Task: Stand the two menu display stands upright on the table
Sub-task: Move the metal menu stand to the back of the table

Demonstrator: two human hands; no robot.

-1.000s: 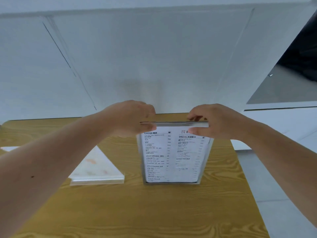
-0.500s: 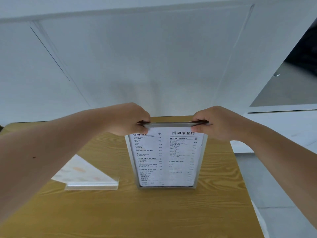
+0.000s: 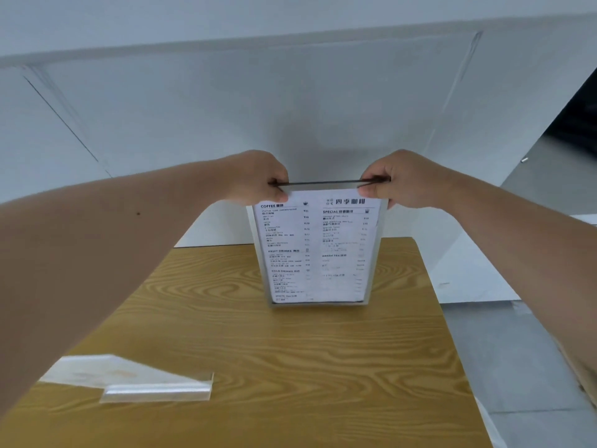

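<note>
menu stand [image 3: 316,250] upright, far-centre of tabletop [image 3: 290,350], print facing camera | left hand [image 3: 258,177] and right hand [image 3: 395,179] pinch its top corners | second stand [image 3: 135,381] flat, near left (clear acrylic)

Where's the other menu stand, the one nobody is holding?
The second menu stand lies flat on the wooden table, near left, partly under the left arm.
</note>
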